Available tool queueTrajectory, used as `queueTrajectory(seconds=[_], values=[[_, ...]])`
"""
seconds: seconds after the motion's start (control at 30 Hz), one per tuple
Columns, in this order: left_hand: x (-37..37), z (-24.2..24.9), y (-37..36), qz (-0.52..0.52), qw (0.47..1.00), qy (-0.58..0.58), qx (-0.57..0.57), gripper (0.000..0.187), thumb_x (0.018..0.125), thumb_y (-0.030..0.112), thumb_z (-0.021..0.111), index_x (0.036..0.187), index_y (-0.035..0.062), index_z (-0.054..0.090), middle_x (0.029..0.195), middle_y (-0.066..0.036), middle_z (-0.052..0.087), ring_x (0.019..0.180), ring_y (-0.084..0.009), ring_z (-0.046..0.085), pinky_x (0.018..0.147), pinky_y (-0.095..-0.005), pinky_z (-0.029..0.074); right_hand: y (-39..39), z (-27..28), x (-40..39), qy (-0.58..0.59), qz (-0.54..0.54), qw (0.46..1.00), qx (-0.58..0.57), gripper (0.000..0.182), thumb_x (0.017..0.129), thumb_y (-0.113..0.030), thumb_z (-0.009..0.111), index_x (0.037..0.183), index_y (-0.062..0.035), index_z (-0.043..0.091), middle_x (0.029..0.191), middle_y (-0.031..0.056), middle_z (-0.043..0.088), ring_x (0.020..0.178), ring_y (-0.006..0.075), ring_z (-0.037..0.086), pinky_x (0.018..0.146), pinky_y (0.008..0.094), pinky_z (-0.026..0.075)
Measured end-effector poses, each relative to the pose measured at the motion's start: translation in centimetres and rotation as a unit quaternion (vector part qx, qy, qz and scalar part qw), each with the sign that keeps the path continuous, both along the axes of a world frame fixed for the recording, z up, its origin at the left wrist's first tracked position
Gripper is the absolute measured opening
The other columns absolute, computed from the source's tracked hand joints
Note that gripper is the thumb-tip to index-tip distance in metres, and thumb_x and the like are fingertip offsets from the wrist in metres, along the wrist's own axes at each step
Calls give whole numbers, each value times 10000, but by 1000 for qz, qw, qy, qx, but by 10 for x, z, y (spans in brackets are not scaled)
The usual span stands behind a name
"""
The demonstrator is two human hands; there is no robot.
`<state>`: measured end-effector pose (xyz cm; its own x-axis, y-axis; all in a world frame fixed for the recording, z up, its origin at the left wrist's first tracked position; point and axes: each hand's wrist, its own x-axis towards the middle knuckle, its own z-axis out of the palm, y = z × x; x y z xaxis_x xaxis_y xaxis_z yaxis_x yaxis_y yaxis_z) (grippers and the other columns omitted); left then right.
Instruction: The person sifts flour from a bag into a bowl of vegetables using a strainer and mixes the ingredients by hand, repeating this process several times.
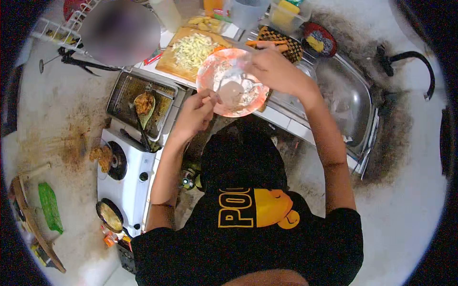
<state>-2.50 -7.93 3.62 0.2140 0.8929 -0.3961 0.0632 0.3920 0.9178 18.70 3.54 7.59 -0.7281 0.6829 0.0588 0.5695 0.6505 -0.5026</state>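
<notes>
An orange-rimmed white bowl (256, 99) with whitish, floury residue is between my two hands at the counter's edge. Inside it is a round beige shape (231, 91). My left hand (196, 113) is closed at the bowl's near left rim, thumb and fingers pinched there. Over the right side of the bowl, my right hand (274, 71) has its fingers curled downward; a blurred, see-through thing is under them, and I cannot tell what it is. Just behind the bowl, pale shredded food (193, 50) is heaped on a wooden cutting board (168, 62).
To the right are a steel sink (350, 95) and a black faucet (415, 57). A tray (114, 102) with a strainer (145, 117) of fried food stands left, above a white stove (129, 167) with a small pan (109, 215). Containers (245, 14) line the back.
</notes>
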Motion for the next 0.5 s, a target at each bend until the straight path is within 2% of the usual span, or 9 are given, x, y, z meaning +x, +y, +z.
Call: queueTrajectory(seconds=[0.03, 0.1, 0.17, 0.23, 0.3, 0.33, 0.37, 0.43, 0.5], values=[[-3, 1, 1, 4, 1000, 1, -12, 180, 930, 262, 498, 942, 94, 561, 541, 76, 336, 433, -27, 304, 376, -186, 213, 3, 3, 2, -111, 14, 993, -49, 314, 888, -273, 529, 992, 1, 641, 850, 211, 599, 838, 357, 542, 817, 414, 404], [-9, -3, 0, -3, 1000, -11, -5, 180, 925, 266, 511, 936, 94, 563, 543, 74, 342, 428, -26, 299, 366, -185, 197, 4, -9, 7, -51, 15, 998, 18, 291, 878, -247, 550, 979, 8, 648, 888, 202, 628, 872, 333, 572, 852, 402, 414], [-15, -1, -2, 52, 998, -16, -19, 151, 934, 225, 495, 914, 81, 539, 547, 85, 319, 429, -17, 255, 367, -185, 188, 6, -11, 10, 286, -41, 946, 146, 248, 857, -237, 575, 837, -13, 679, 785, 166, 652, 723, 339, 631, 707, 380, 486], [-30, 0, -6, 56, 996, -60, -23, 153, 927, 223, 496, 919, 75, 534, 548, 81, 310, 429, -16, 246, 365, -184, 170, 2, -5, 30, 302, -74, 945, 105, 231, 836, -231, 605, 851, -14, 682, 817, 149, 666, 747, 313, 644, 740, 356, 491], [-42, 1, -11, 72, 986, -148, -36, 160, 912, 221, 498, 930, 64, 523, 551, 72, 291, 428, -16, 228, 361, -182, 134, -24, 13, 41, 190, -255, 943, 100, 207, 824, -161, 641, 918, 22, 664, 936, 134, 675, 857, 221, 642, 827, 317, 474], [-42, 6, -12, 102, 981, -159, -43, 178, 916, 226, 477, 932, 54, 520, 557, 64, 288, 421, -20, 210, 349, -179, 125, -30, 10, 43, 264, -307, 914, 18, 211, 791, -159, 680, 887, 28, 660, 884, 132, 676, 833, 202, 648, 803, 299, 484], [-43, 6, -14, 101, 981, -158, -43, 178, 916, 226, 477, 932, 54, 520, 557, 64, 288, 421, -20, 210, 349, -179, 125, -33, 4, 44, 265, -308, 914, 18, 211, 791, -159, 680, 887, 28, 660, 884, 132, 676, 833, 202, 648, 803, 299, 484], [-47, 6, -15, 105, 974, -193, -48, 180, 922, 222, 460, 944, 53, 519, 559, 65, 293, 418, -19, 205, 337, -177, 135, -38, -9, 43, 253, -210, 935, 132, 213, 777, -162, 698, 859, 29, 651, 894, 128, 669, 814, 195, 644, 743, 296, 489], [-50, 1, -16, 106, 970, -213, -47, 183, 928, 223, 453, 955, 55, 519, 552, 65, 292, 413, -18, 209, 327, -179, 146, -43, -15, 34, 236, -188, 948, 102, 198, 774, -168, 685, 870, 4, 656, 929, 122, 656, 842, 244, 631, 760, 322, 487]])
